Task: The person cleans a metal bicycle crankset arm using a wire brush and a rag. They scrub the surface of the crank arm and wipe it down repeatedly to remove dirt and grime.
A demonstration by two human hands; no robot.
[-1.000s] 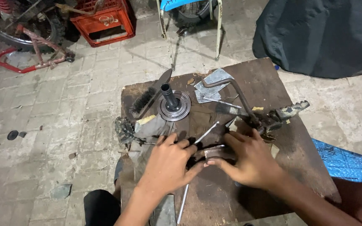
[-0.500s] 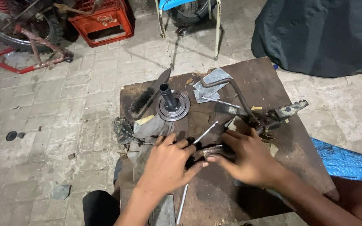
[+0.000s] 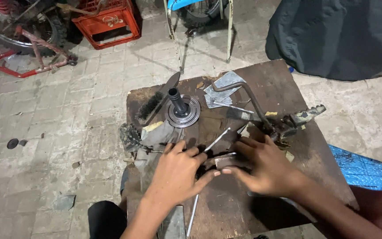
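My left hand (image 3: 178, 170) and my right hand (image 3: 261, 166) rest side by side on a greasy wooden board (image 3: 261, 84), fingers closed around a small dark metal part (image 3: 217, 160) held between them; most of it is hidden by the fingers. A thin metal rod (image 3: 217, 139) pokes out diagonally just above the hands. A longer rod (image 3: 192, 214) runs down the board below my left hand. Beyond the hands stands a round metal hub with an upright dark shaft (image 3: 181, 108).
A bent kick lever with a footpeg (image 3: 288, 121) lies at the right, a wire brush (image 3: 149, 106) and a grey rag (image 3: 158, 135) at the left, metal sheet scraps (image 3: 222, 86) at the back. A red crate (image 3: 107, 22), a red stand (image 3: 32, 53) and a dark cover (image 3: 337, 35) sit on the paved floor.
Both hands have stayed on the small part, with the fingers shifting slightly around it. The view has drifted a little; nothing else on the board has moved.
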